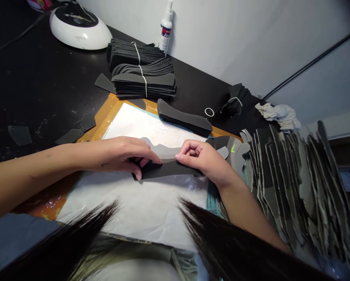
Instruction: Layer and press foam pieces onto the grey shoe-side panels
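Observation:
A black cut piece of sheet material (169, 169) lies on the white paper (104, 203), along the lower edge of a light grey curved piece (170, 151). My left hand (125, 154) holds the black piece at its left end, thumb on the near edge and fingers over the top. With thumb and curled fingers pinched together, my right hand (202, 160) grips the upper edge where the two pieces meet. Part of the black piece's right end is hidden under that hand.
Banded stacks of black pieces (145, 80) stand at the back, near a white spray bottle (165, 31). A loose black stack (183, 117) lies closer. Many grey pieces (297, 187) stand in a row at right. A white lamp base (81, 29) sits back left.

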Motion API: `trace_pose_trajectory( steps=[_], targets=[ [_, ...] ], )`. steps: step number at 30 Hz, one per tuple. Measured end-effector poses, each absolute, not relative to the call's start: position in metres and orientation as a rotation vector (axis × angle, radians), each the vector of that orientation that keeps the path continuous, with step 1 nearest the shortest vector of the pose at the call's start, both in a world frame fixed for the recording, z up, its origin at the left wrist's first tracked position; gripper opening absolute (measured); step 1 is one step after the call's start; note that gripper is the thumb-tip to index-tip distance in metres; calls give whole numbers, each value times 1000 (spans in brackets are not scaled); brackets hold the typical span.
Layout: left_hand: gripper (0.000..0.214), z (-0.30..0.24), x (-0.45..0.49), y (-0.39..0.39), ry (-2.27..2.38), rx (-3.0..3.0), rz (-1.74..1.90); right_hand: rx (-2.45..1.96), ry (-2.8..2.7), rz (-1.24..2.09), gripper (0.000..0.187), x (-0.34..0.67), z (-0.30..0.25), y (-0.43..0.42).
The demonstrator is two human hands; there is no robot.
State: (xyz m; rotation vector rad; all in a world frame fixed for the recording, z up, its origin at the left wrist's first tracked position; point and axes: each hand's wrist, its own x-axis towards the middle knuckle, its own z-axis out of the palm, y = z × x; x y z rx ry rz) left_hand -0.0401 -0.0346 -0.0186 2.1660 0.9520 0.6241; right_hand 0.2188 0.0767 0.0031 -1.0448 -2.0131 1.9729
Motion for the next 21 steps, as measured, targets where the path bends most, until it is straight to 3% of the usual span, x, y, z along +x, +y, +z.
trace_pose_trajectory(
  steps=[6, 9, 10, 21],
  targets=[
    [25, -19, -41, -32, 869, 2163, 594, -1018, -2206, 1763, 32, 224, 3, 71],
    [4, -18, -41, -30, 846, 2128, 572, -908, -2261, 1676, 23, 226, 5, 65],
    [5, -18, -41, -30, 840, 2110, 570, -872, -2245, 1699, 22, 227, 6, 64],
    [21, -17, -43, -28, 820, 2005, 599, -923, -2030, 2111, 46, 220, 3, 77]
  ],
)
